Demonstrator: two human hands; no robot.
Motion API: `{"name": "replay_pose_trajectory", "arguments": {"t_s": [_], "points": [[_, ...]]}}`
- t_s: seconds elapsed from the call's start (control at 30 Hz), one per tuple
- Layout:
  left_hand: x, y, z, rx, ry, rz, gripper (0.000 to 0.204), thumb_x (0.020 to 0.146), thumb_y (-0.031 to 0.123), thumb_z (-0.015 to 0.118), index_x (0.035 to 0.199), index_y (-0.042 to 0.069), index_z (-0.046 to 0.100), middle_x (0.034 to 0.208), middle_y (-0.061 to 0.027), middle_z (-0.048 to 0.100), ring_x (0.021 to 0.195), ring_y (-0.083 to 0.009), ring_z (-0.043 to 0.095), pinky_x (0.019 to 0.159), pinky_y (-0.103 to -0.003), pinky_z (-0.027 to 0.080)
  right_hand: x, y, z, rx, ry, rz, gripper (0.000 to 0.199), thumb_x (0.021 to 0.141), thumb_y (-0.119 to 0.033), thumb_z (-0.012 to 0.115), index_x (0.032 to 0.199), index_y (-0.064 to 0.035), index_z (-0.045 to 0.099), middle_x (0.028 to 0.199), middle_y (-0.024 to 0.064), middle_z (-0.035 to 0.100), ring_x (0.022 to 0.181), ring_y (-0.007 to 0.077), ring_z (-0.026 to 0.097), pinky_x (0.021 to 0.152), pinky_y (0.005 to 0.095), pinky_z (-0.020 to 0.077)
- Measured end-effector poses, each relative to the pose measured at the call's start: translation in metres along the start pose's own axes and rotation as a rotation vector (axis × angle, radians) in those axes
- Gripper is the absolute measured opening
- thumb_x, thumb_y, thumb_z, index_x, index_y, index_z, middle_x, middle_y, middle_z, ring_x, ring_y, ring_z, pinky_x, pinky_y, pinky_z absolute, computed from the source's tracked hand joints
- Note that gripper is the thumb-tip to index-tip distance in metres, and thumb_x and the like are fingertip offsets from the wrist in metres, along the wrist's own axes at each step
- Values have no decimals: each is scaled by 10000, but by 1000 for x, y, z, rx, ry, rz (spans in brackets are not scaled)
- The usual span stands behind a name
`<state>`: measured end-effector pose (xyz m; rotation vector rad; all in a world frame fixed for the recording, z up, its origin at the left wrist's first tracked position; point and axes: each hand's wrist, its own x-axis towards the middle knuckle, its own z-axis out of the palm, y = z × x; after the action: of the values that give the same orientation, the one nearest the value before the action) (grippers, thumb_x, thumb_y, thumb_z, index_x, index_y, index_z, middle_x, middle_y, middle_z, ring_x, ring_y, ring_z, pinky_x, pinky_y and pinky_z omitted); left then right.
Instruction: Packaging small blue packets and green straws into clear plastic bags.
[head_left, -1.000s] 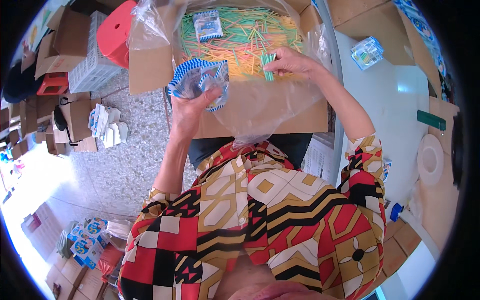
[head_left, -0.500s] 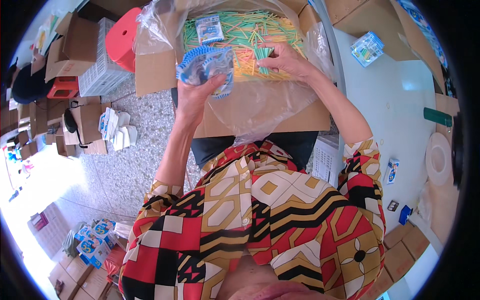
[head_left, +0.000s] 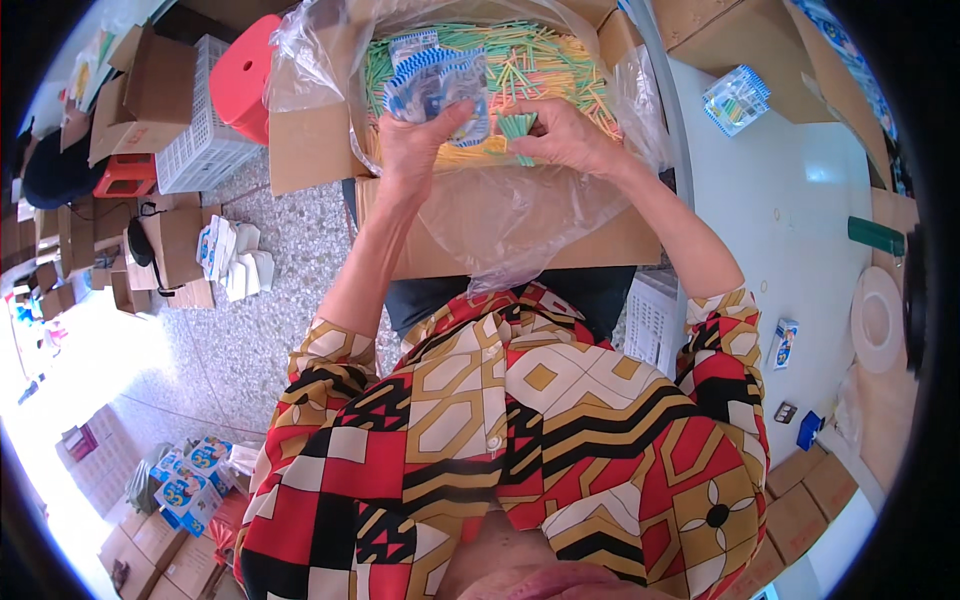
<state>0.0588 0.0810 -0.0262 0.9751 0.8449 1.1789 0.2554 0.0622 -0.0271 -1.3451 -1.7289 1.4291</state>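
Note:
My left hand point(head_left: 412, 150) grips a stack of blue-and-white printed plastic pouches point(head_left: 440, 85), with the thumb across their front. Just to its right, my right hand point(head_left: 565, 138) pinches a small bunch of thin green sticks point(head_left: 518, 127) that fans out below the fingers. Both hands are over the near side of a cardboard box point(head_left: 320, 150) lined with clear plastic. Inside lies a thick layer of thin sticks point(head_left: 570, 75) in green, yellow, orange and pink. Another pouch point(head_left: 413, 42) rests on the sticks, partly hidden behind the stack.
To the right, a pale table point(head_left: 800, 240) carries a filled pouch point(head_left: 737, 100), a small blue packet point(head_left: 785, 343) and a roll of tape point(head_left: 877, 318). A red stool point(head_left: 243, 80) and a white crate point(head_left: 195, 140) stand at the left. Cartons and printed bags point(head_left: 185, 485) surround the floor.
My left hand has moved right with the pouch stack, close to my right hand. My right hand has come slightly nearer, still pinching the green sticks.

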Motion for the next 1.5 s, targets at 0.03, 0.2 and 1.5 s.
{"name": "replay_pose_trajectory", "arguments": {"t_s": [0.03,0.2,1.5], "points": [[2,0,-4,19,6,1,329,705,5,712,1018,44,618,914,-2,635,803,-95,582,746,-254,471,-1,2,-3,17,-8,68,352,765,-117,659,1092,-22,573,638,-21,528,553,40,461,480,205,358],[3,-9,-20,283,-67,-78,292,703,32,717,984,29,639,874,-5,649,755,-82,577,708,-244,473,-4,13,-13,147,-3,239,424,736,-143,678,1110,23,567,624,20,544,515,66,477,474,213,383],[-37,5,17,319,30,149,166,722,80,715,870,21,668,700,35,611,618,-25,490,549,-204,424,-30,-98,4,194,431,-322,120,816,-69,626,924,-21,609,834,26,641,559,27,487,503,161,422]]}}
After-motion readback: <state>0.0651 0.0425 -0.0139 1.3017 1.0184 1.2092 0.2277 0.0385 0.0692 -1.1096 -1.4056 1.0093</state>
